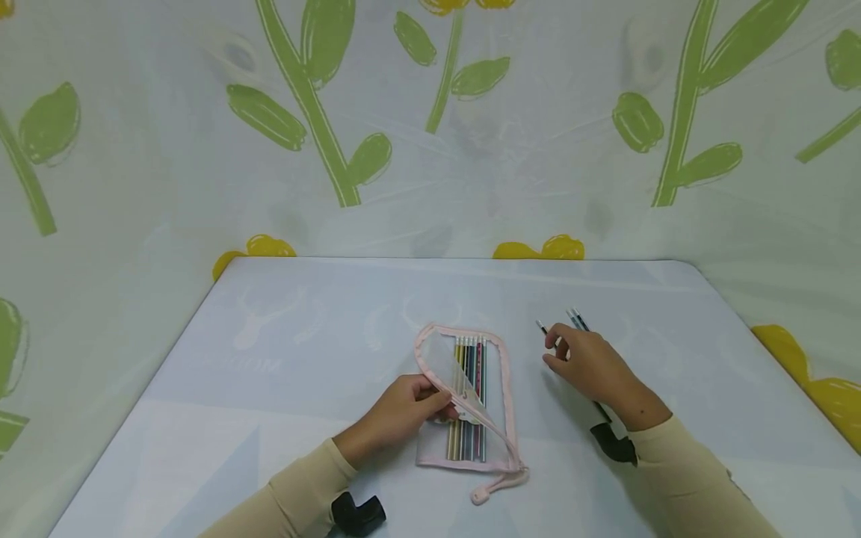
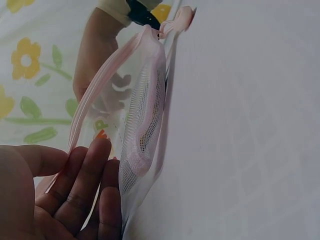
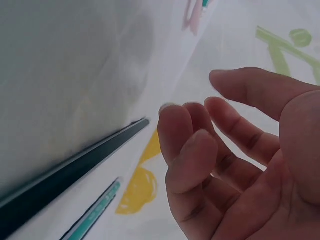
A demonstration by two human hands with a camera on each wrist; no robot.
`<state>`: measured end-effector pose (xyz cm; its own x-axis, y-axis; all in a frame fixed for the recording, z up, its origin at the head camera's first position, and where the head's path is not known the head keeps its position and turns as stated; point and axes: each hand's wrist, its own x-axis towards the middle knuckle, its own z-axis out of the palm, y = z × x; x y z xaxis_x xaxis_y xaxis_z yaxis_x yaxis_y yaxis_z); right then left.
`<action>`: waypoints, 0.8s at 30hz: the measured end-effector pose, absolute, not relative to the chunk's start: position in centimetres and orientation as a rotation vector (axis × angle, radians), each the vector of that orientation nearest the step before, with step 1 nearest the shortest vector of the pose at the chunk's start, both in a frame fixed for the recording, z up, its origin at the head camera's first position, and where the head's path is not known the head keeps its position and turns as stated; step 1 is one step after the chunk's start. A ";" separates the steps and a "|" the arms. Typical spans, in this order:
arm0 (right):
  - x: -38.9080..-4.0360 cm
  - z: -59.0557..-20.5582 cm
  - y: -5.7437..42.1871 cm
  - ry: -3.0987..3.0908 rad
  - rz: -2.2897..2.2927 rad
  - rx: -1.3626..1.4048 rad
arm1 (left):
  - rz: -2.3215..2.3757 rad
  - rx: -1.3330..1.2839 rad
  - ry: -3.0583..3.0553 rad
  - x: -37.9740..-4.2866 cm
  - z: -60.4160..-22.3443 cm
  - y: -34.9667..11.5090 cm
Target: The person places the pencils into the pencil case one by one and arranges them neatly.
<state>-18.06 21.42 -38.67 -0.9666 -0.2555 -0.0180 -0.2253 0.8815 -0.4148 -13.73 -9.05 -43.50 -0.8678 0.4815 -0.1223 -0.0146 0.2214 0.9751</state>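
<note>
My left hand (image 1: 402,409) pinches the pink edging of a clear, mesh-sided pencil pouch (image 1: 509,388) between thumb and fingers, lifting one flap away. Inside the pouch lies a row of several pencils (image 1: 466,442), seen in the head view through the clear side and the gap. In the left wrist view the raised pink edge (image 2: 95,90) runs up from the pinch. To the right, my right hand (image 1: 595,366) hovers with bent fingers, thumb apart, holding nothing. Under and beside it lie loose pencils (image 1: 576,319), a dark pencil (image 3: 85,170) and a teal one (image 3: 97,210) in the right wrist view.
Both hands are over a pale table (image 1: 269,441) with faint printed shapes. A pink strap (image 1: 501,484) trails from the pouch's near right corner. Behind the table hangs a white curtain (image 1: 538,172) with green leaves and yellow flowers. Each wrist carries a black mount (image 1: 358,514).
</note>
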 end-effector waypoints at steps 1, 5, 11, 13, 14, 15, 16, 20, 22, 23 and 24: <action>-18.2 -38.8 21.5 2.980 -0.635 -0.374 | 1.686 0.437 2.102 -13.7 -43.5 -9.1; -18.5 -39.0 22.1 3.002 -0.614 -0.361 | 1.690 0.448 2.099 -13.7 -43.4 -9.2; -18.8 -39.3 22.7 2.999 -0.636 -0.315 | 1.685 0.420 2.089 -13.7 -43.5 -8.9; -18.9 -39.4 22.8 2.980 -0.647 -0.306 | 1.686 0.415 2.086 -13.7 -43.6 -8.9; -18.9 -39.5 22.9 2.972 -0.651 -0.303 | 1.687 0.415 2.085 -13.7 -43.6 -8.9; -19.0 -39.5 22.9 2.964 -0.653 -0.301 | 1.686 0.414 2.085 -13.7 -43.6 -8.9; -19.0 -39.6 23.0 2.958 -0.653 -0.299 | 1.686 0.415 2.084 -13.7 -43.6 -8.9; -19.3 -39.8 23.2 2.941 -0.657 -0.288 | 1.686 0.423 2.082 -13.7 -43.5 -8.9; -19.4 -39.9 23.4 2.934 -0.661 -0.286 | 1.687 0.424 2.081 -13.7 -43.4 -8.9; -19.5 -39.9 23.4 2.929 -0.666 -0.288 | 1.687 0.424 2.081 -13.7 -43.4 -9.0; -19.5 -40.0 23.4 2.924 -0.670 -0.291 | 1.687 0.423 2.080 -13.7 -43.4 -9.0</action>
<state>-19.52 23.44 -39.97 -0.9733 -0.2146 -0.0807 -0.1581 0.8831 -0.4418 -13.71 -8.97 -43.36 -0.8625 0.4878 -0.1345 -0.0311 0.2143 0.9763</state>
